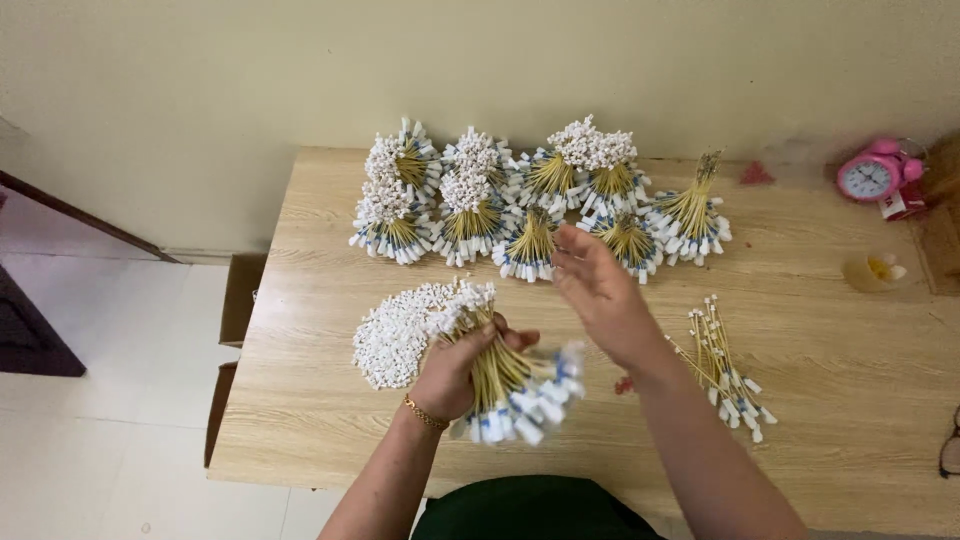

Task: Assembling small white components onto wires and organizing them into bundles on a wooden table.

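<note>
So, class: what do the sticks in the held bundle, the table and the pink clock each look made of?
Sticks in the bundle gripped by the left hand: thin, matte, yellowish, probably bamboo or wood, with white tips that may be plastic. Table: pale wood grain, smooth, likely laminate. Clock: glossy pink, probably plastic.

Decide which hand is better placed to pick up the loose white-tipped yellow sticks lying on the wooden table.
Probably the right hand: it is open, holds nothing, and is on the side of the loose white-tipped yellow sticks. The left hand is closed around a big bundle of sticks.
</note>
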